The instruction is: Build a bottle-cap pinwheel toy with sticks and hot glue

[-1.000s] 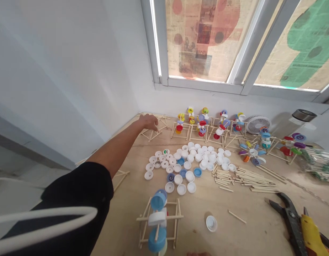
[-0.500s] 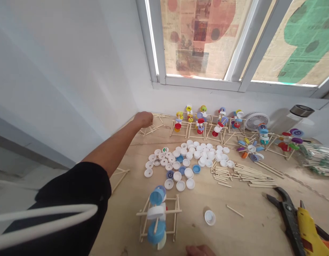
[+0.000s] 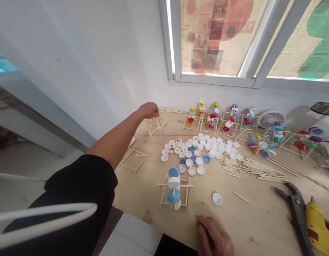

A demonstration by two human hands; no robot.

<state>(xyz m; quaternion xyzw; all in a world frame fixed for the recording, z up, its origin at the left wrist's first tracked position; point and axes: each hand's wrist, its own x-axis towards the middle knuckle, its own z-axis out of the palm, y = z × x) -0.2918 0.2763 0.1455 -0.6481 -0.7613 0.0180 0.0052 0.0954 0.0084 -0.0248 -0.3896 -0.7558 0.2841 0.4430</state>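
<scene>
At the far left of the table, my left hand (image 3: 150, 109) reaches out with its fingers closed on the top of a wooden stick frame (image 3: 161, 123). Near the front edge, my right hand (image 3: 215, 234) rests with its fingers curled together and nothing visible in them. In front of it stands a stick frame carrying a wheel of blue and white bottle caps (image 3: 174, 182). A lone white cap (image 3: 217, 199) lies just beyond my right hand. Nearer than my left hand, a square stick frame (image 3: 134, 160) lies on the tabletop.
Many loose white and blue caps (image 3: 199, 161) cover the middle. Finished cap wheels (image 3: 211, 121) line the wall beside a small fan (image 3: 271, 118) and a flask (image 3: 317, 113). Cut sticks (image 3: 263, 169), black-handled cutters (image 3: 295, 209) and a yellow glue gun (image 3: 320, 227) are to the right.
The view has shifted left and down, bringing more of my right hand into sight. The stick frame under my left hand now stands more upright.
</scene>
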